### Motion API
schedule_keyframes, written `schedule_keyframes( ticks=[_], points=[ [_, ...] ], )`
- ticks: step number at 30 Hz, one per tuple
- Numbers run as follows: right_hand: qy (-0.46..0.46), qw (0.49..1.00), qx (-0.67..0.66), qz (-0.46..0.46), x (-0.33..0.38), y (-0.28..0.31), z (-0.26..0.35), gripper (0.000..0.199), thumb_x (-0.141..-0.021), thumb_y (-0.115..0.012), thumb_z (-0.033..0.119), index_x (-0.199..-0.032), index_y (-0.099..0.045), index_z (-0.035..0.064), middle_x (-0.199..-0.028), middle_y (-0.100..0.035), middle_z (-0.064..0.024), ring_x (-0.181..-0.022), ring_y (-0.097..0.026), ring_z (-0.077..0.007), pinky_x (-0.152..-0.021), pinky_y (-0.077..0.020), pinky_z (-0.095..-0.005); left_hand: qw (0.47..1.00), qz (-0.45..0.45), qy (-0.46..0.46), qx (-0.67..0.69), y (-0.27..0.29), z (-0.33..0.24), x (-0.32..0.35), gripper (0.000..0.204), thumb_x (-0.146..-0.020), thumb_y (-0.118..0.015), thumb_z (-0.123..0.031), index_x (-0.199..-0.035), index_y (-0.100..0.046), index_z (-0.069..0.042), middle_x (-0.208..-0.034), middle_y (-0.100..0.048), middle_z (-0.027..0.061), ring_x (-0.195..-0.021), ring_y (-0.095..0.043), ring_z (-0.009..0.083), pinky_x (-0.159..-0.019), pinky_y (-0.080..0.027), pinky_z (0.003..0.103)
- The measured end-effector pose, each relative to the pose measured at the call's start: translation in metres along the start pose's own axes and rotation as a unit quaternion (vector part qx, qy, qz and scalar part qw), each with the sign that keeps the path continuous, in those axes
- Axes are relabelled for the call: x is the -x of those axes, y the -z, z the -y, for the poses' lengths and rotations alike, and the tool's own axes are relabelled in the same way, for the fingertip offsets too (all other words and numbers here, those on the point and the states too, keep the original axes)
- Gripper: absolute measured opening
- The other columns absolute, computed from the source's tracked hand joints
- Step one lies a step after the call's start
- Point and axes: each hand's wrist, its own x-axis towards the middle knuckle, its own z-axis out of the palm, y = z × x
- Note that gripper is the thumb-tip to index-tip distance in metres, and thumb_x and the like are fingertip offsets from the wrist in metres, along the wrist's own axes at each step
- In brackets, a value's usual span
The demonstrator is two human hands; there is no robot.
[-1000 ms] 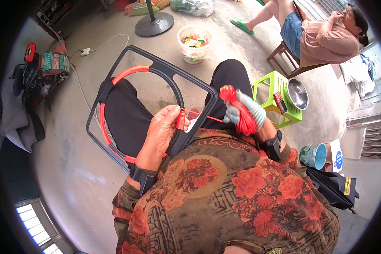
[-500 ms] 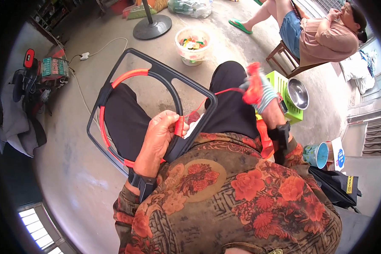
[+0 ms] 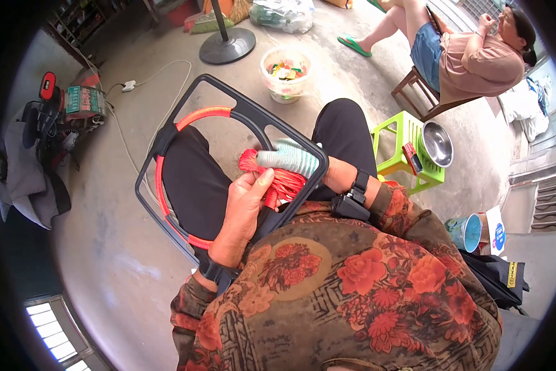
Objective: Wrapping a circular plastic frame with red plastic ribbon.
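At three o'clock on the red-wrapped black plastic ring (image 3: 205, 114), the gloved right hand (image 3: 287, 159) grips a long red synthetic-looking cord hank (image 3: 285, 185), likely light, soft, best held mid-bundle; the bare left hand (image 3: 243, 201) pinches the ring.

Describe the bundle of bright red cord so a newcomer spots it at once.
Find the big black frame with an inner ring, over the person's lap. Toward its right side, the right hand, in a pale striped glove, holds the bundle of bright red cord. Unlike the red bands wrapped around the ring, it's loose and thick.
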Motion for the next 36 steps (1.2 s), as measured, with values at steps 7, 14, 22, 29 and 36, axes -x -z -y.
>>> schedule_keyframes(
  ticks=[7, 14, 22, 29, 36],
  points=[
    [-0.003, 0.917, -0.397, 0.031, -0.006, -0.011, -0.04, 0.03, -0.09, -0.052, 0.036, -0.102, -0.054, 0.0084, -0.098, -0.06, -0.0084, -0.081, -0.062, -0.0204, -0.071, -0.053, -0.0312, 0.993, -0.058, 0.053, 0.085, -0.006, -0.002, -0.002, 0.037, -0.096, -0.038, -0.031, -0.105, -0.054, 0.002, -0.086, -0.063, 0.01, -0.07, -0.061, 0.0176, -0.063, -0.05, 0.03],
    [0.173, 0.853, -0.459, -0.178, 0.036, 0.068, -0.014, 0.033, -0.085, -0.059, 0.037, -0.101, -0.054, 0.0082, -0.089, -0.06, -0.0062, -0.08, -0.06, -0.0208, -0.079, -0.0486, -0.0371, 0.979, 0.019, 0.134, 0.154, 0.011, -0.001, -0.002, 0.037, -0.094, -0.038, -0.034, -0.094, -0.056, -0.001, -0.078, -0.063, 0.0161, -0.065, -0.058, 0.0221, -0.063, -0.047, 0.032],
    [0.219, 0.851, -0.47, -0.089, 0.172, 0.115, -0.019, 0.04, -0.094, -0.04, 0.042, -0.099, -0.047, 0.0031, -0.058, -0.039, 0.0042, -0.038, -0.031, -0.0053, -0.038, -0.0274, -0.0204, 0.98, 0.016, 0.13, 0.147, 0.011, 0.001, -0.005, 0.037, -0.092, -0.041, -0.033, -0.089, -0.058, -0.001, -0.077, -0.063, 0.0164, -0.064, -0.058, 0.0222, -0.063, -0.048, 0.032],
    [0.24, 0.807, -0.316, -0.437, 0.223, 0.146, -0.04, 0.038, -0.093, -0.046, 0.042, -0.1, -0.053, 0.0053, -0.061, -0.045, 0.0033, -0.039, -0.035, -0.006, -0.033, -0.0269, -0.0218, 0.989, 0.013, 0.085, 0.12, 0.009, 0.004, -0.005, 0.023, -0.088, -0.057, -0.027, -0.09, -0.056, -0.005, -0.074, -0.063, 0.0135, -0.06, -0.059, 0.0191, -0.057, -0.05, 0.029],
    [0.245, 0.811, -0.316, -0.427, 0.203, 0.162, -0.048, 0.038, -0.088, -0.053, 0.044, -0.103, -0.056, 0.0094, -0.063, -0.047, 0.0053, -0.045, -0.043, -0.0061, -0.039, -0.0345, -0.0208, 0.996, -0.006, 0.051, 0.071, 0.004, 0.002, -0.003, 0.013, -0.087, -0.058, -0.019, -0.09, -0.055, -0.006, -0.072, -0.063, 0.0129, -0.059, -0.059, 0.0175, -0.055, -0.05, 0.028]
  ],
)
